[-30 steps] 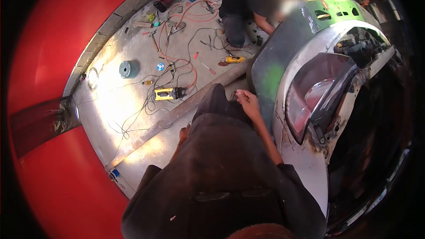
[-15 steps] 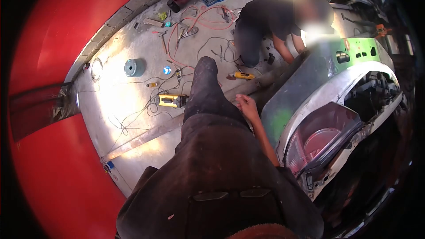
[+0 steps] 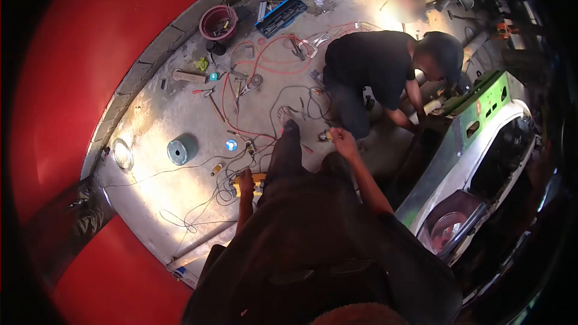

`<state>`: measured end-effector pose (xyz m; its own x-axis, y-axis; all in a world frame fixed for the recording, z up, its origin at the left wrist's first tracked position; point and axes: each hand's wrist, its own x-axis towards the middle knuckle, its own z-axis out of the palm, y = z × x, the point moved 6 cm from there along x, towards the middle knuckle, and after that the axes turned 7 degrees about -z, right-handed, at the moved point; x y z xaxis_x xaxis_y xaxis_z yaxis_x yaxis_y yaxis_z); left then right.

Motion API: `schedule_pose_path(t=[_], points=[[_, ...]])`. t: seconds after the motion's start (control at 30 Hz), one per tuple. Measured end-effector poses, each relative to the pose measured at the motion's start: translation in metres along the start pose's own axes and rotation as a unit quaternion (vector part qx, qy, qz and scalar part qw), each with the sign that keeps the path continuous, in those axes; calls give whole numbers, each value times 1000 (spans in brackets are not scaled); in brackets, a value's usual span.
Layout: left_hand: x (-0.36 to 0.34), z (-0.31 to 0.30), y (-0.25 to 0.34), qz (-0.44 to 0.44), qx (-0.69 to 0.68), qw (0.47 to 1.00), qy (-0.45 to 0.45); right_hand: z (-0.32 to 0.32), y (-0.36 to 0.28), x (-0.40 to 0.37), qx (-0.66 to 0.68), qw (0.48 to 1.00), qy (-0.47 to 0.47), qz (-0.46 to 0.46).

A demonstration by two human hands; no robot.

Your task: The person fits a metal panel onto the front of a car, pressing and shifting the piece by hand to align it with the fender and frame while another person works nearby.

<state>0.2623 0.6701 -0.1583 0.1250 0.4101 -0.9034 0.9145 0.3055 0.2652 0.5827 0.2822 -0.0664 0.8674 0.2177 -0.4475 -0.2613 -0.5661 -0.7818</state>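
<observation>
My right hand (image 3: pixel 344 143) hangs beside my leg, fingers loosely curled in and nothing seen in them. It overlaps the yellow-bodied angle grinder (image 3: pixel 326 136) on the floor in this view. On the other side, my left hand (image 3: pixel 245 181) is closed in a loose fist, with nothing visible in it. Below that hand stands a yellow-and-black machine (image 3: pixel 259 182) with dark cables around it, partly covered by the hand and my leg. One bare foot (image 3: pixel 284 115) of mine is forward on the concrete, close to the cables and a red hose.
A co-worker (image 3: pixel 373 66) crouches ahead on the right, hands by the green-and-grey car body panel (image 3: pixel 463 135). On the floor lie a hammer (image 3: pixel 214 108), a blue tool case (image 3: pixel 281 15), a maroon bucket (image 3: pixel 218 23) and a teal cylinder (image 3: pixel 182 149). A red surface (image 3: pixel 78 42) lines the left.
My view has shifted forward and my front foot now shows. My left hand has come into view. The right hand is now over the grinder in view. The co-worker's head is lower beside the panel.
</observation>
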Motion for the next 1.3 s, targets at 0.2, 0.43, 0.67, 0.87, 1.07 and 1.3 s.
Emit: schedule_pose_path(t=[0.2, 0.43, 0.67, 0.87, 1.07, 1.3], points=[[-6, -51, 182, 115, -177, 977, 0, -3, -65, 94, -113, 989, 80, -58], [33, 8, 331, 325, 154, 933, 13, -28, -69, 119, -80, 995, 53, 39], [-18, 90, 469, 433, 244, 868, -12, 19, 107, 127, -169, 974, -105, 107], [31, 87, 539, 411, 323, 852, 0, 5, 54, 127, 25, 944, -18, 330], [112, 2, 595, 255, 284, 921, 80, -11, 3, 210, 145, 944, 95, 281], [168, 85, 696, 240, 539, 804, 79, -37, -36, 298, 345, 845, 257, 319]])
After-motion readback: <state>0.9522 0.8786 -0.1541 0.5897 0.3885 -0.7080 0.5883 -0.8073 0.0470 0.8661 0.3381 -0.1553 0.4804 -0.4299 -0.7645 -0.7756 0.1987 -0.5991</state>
